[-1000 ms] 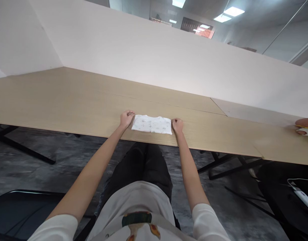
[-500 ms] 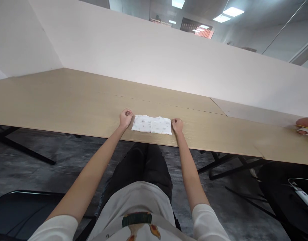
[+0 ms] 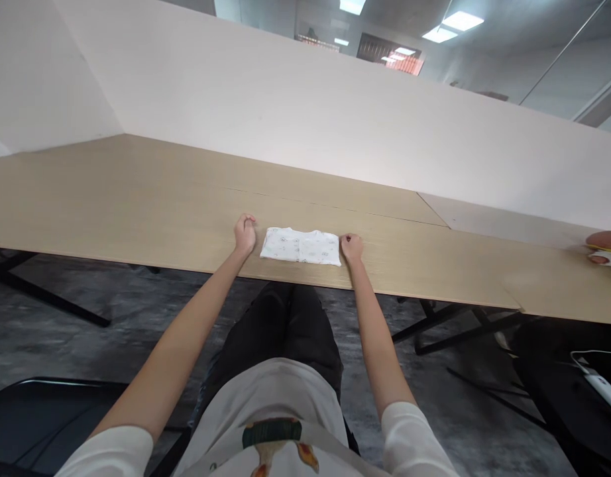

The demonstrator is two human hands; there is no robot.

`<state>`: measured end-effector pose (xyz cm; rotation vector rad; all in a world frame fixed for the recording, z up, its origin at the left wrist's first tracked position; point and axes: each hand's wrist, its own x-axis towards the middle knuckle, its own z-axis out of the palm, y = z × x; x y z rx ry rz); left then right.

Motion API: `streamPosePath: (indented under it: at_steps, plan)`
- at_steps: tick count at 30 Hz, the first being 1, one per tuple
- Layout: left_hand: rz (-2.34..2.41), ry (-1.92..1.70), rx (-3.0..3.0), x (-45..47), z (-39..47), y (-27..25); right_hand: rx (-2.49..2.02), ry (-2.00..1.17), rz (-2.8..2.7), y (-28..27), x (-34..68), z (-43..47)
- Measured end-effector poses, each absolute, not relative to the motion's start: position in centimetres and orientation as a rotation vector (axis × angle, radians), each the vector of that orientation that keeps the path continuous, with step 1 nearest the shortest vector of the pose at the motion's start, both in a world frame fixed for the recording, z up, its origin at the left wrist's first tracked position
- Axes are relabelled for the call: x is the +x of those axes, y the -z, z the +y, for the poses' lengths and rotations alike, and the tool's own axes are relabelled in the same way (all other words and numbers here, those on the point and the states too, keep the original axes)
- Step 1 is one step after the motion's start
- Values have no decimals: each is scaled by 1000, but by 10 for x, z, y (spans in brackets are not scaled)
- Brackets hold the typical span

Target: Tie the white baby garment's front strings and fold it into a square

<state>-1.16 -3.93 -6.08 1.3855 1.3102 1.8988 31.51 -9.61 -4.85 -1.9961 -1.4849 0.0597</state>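
A small white folded garment (image 3: 300,246) with a faint scattered print lies flat on the tan table, its long side running left to right. A shallow dip shows in its far edge, and a line runs down its middle. To its left, my left hand (image 3: 245,233) rests as a loose fist on the tabletop, a little apart from the cloth. My right hand (image 3: 352,247) is curled into a fist just beside the garment's right end, very close to it. Neither fist shows anything inside.
The long wooden-look table (image 3: 136,199) meets a white partition (image 3: 266,99) at the back. At the far right end lies a brownish round item (image 3: 605,240) with yellow and white parts. Black chairs (image 3: 52,417) stand below, one bearing a white device with a cable (image 3: 604,391).
My left hand has shifted slightly left, away from the garment, and its fingers have curled in more. My right hand and the garment have stayed in place.
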Motion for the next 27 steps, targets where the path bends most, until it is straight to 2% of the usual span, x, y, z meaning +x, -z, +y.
streamPosePath:
  at_steps: [12,27]
  plan:
    - [1495,-1816,1319,-14,-44,56,-2018,-68,-1481,45,314,-98]
    - [1388,-1838,1392,-13,-39,63,-2009,-67,-1484,45,313,-99]
